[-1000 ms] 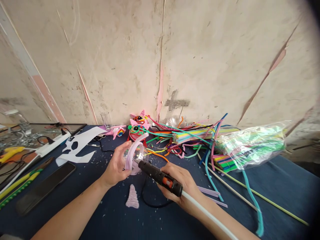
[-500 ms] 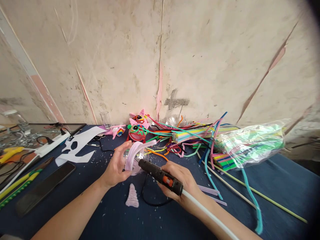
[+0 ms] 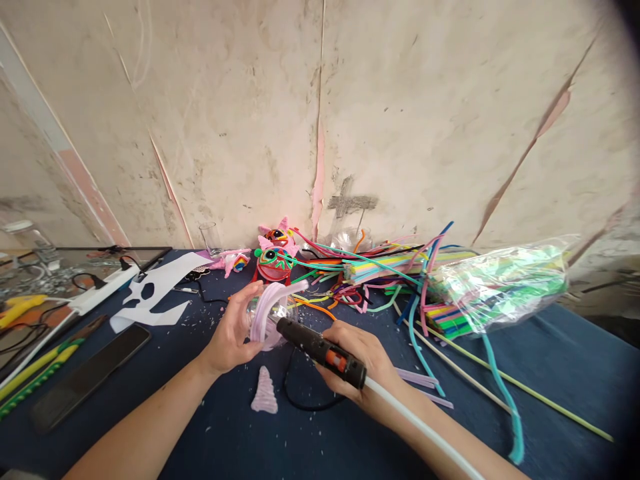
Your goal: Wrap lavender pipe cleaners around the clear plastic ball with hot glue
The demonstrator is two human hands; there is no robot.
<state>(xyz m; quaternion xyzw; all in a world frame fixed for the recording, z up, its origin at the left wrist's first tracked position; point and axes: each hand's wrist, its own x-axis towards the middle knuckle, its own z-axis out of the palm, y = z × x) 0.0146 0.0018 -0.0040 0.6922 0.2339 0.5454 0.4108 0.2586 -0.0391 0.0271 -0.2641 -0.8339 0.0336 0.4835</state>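
Note:
Between the fingers and thumb of my left hand is a clear plastic ball with lilac pipe cleaners laid round it; their loose ends stick out to the upper right. My right hand is wrapped round a black hot glue gun with a white glue stick out of its back end. The gun's nozzle points at the ball, at or very near the pipe cleaners; actual contact I cannot make out. Below the ball, a ridged lilac cone-shaped piece lies on the dark blue tablecloth.
Bundled pipe cleaners and a plastic bag of more fill the back right. Colourful pipe-cleaner figures stand behind my left hand. At left lie cut white paper, a phone and a power strip. A black cable loops under the gun.
The loose lilac pipe-cleaner ends have shifted slightly to the left. Both hands keep their grip in nearly the same place, and the camera view has moved a little.

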